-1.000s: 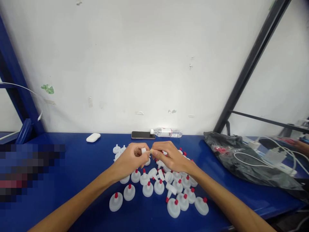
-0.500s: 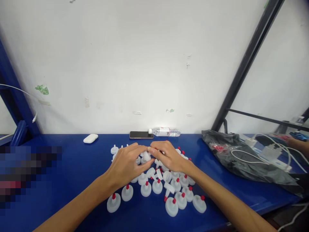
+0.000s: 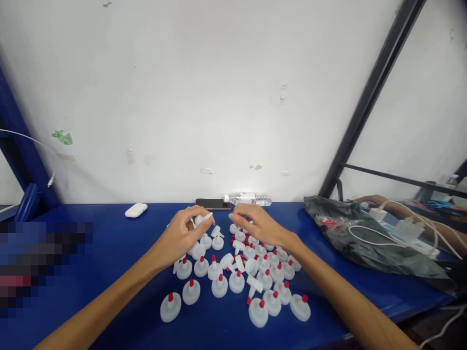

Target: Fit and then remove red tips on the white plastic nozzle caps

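White plastic shows in the left hand [image 3: 189,227], whose thumb and fingers are bent round a white cap [image 3: 205,218], its slim end angled toward two o'clock. Taking twelve as the far side and the gap between the hands as the dial's centre, the right hand [image 3: 258,226] lies at three, just across that gap. Its fingers curl toward the thumb; whether anything sits between the tips is too small to tell.

Below both hands, caps [image 3: 236,282] crowd the table from four round to eight o'clock, some upright, some tipped over, many with red tips. They lie closest together near five and more loosely at seven.

Glossy and dark blue, the table [image 3: 113,257] runs up to the wall. Along its far edge lie a phone [image 3: 212,204] near eleven and a clear bottle [image 3: 246,199] on its side at one, cap end next to the phone. At nine sits a white case [image 3: 136,210]. A black bag [image 3: 350,248] sprawls at three, white cables [image 3: 379,239] across it, and another person's arm [image 3: 392,206] beyond.

Pale and scuffed, the wall [image 3: 204,97] fills twelve, between a blue post [image 3: 31,150] at ten and a black post [image 3: 365,104] at two.
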Demonstrator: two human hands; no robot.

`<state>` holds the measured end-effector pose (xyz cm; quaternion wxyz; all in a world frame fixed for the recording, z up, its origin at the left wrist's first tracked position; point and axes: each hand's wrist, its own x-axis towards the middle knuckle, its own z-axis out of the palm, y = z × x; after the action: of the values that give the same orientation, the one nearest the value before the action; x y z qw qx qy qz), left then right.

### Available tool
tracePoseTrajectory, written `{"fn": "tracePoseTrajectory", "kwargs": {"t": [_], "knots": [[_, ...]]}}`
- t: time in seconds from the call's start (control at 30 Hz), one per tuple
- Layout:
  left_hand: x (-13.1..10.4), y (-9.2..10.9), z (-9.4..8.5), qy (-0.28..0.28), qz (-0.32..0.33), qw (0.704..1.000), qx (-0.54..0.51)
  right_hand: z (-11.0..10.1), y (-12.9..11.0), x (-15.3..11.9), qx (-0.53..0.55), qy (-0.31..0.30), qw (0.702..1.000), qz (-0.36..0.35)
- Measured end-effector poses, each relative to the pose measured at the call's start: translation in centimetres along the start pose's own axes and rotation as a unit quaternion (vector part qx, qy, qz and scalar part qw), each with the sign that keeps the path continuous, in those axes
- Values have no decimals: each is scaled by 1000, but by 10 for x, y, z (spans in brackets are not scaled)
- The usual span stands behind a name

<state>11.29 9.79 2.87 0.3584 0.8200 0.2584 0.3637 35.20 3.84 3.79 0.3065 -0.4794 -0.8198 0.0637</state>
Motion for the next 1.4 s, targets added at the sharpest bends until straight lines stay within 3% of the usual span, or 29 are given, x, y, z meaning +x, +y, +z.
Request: {"fn": "tracePoseTrajectory", "kwargs": {"t": [0.17, 0.33, 0.47, 0.7, 0.87, 1.03, 1.13, 1.27, 1.4], "knots": [[-1, -6, 6, -33, -2, 995, 92, 15, 2, -2, -129, -87, 988, -20], [-5, -11, 12, -61, -8, 992, 114, 16, 7, -3, -153, -133, 979, -29], [-4, -15, 12, -51, 4, 988, 148, 15, 5, -3, -143, -131, 981, -31], [-4, -15, 12, -89, -6, 985, 145, 14, -11, -3, -80, -74, 993, -35], [-5, -16, 14, -108, 8, 987, 119, 26, -28, -6, -51, -108, 991, -56], [-4, -16, 14, -79, 11, 989, 124, 38, -31, -7, -45, -139, 987, -61], [-5, -10, 12, -62, 8, 991, 120, 36, -32, -5, 23, -103, 994, -35], [-7, 0, 9, -57, 10, 996, 65, 29, -33, -2, 128, 5, 991, 27], [-7, 1, 10, -33, -3, 998, 47, 28, -30, 0, 147, 61, 986, 49]]}}
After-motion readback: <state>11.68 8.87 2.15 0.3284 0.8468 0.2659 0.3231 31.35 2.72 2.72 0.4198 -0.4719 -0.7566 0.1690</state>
